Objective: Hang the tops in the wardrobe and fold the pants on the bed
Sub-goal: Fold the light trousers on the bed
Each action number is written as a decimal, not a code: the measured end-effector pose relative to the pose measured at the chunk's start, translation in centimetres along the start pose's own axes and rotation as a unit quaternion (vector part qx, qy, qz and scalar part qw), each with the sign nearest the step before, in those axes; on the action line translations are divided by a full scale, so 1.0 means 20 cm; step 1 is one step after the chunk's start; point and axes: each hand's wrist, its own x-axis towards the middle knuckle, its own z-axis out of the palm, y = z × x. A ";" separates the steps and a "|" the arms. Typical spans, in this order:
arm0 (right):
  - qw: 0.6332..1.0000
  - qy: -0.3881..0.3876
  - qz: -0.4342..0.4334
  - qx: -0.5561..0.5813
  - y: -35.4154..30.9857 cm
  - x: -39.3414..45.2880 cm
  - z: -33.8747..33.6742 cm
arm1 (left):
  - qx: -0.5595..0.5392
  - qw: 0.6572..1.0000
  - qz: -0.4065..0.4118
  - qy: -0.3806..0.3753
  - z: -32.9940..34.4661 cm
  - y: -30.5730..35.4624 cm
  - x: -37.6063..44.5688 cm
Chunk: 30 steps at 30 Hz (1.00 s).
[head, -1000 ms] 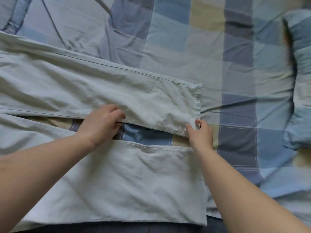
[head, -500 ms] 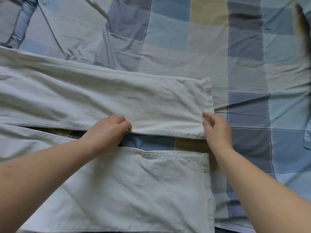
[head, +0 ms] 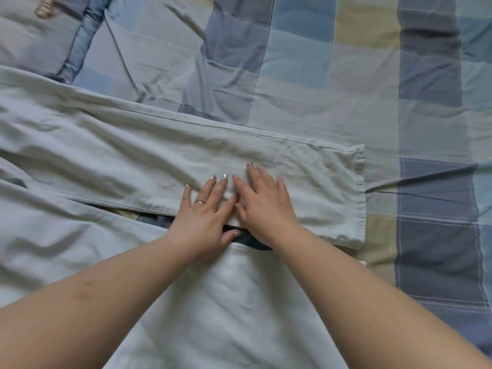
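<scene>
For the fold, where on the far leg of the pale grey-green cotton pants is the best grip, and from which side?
Probably the hem corners of the far leg of the pale grey-green cotton pants, approached from the right. That cuff lies flat and exposed on the checked blue bedsheet, its edge free to pinch. The left hand and right hand only press flat on mid-leg fabric, where nothing offers an edge.

no readable text, labels, brands or numbers on anything in view

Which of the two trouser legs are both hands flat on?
The farther pale grey-green cotton leg, hem at right. Left hand and right hand press it; the nearer leg lies under the forearms.
</scene>
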 end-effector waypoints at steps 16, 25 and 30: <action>0.984 -0.129 0.100 -0.069 -0.09 -0.14 -0.23 | 0.005 0.967 -0.210 -0.146 -0.31 -0.66 -0.55; 0.992 -0.120 -0.030 -0.038 -0.74 0.05 -0.34 | 0.013 0.972 -0.211 -0.102 -0.45 -1.08 -0.66; 0.992 -0.115 -0.051 -0.012 -1.00 0.12 -0.21 | 0.051 0.989 -0.132 -0.052 -0.40 -1.32 -0.63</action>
